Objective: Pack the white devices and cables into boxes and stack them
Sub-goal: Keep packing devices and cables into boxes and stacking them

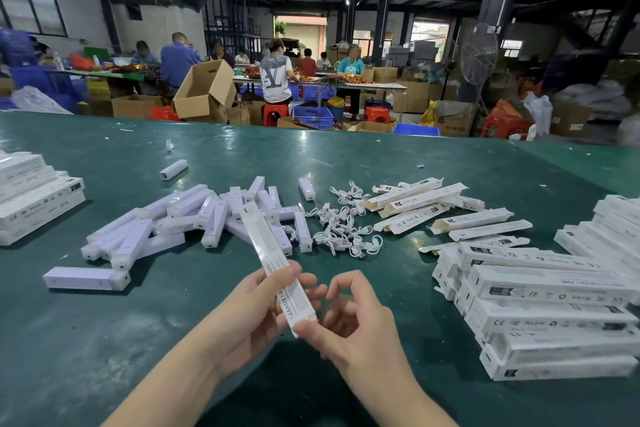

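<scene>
A long white printed box (273, 260) is held slanted above the green table (398, 163). My left hand (266, 305) grips its middle. My right hand (346, 319) pinches its near end with thumb and fingers. Beyond the hands lies a heap of white bar-shaped devices (194, 218). To its right sits a tangle of short white cables (343, 225). Empty open boxes (426, 204) lie scattered further right. Packed boxes are stacked at the right (554, 308) and at the left edge (34, 198).
One device (86, 278) lies alone at the near left, another (173, 170) farther back. Small paper scraps dot the table's far part. Beyond the table, several people sit at benches among cardboard cartons (204, 87), blue crates and red stools.
</scene>
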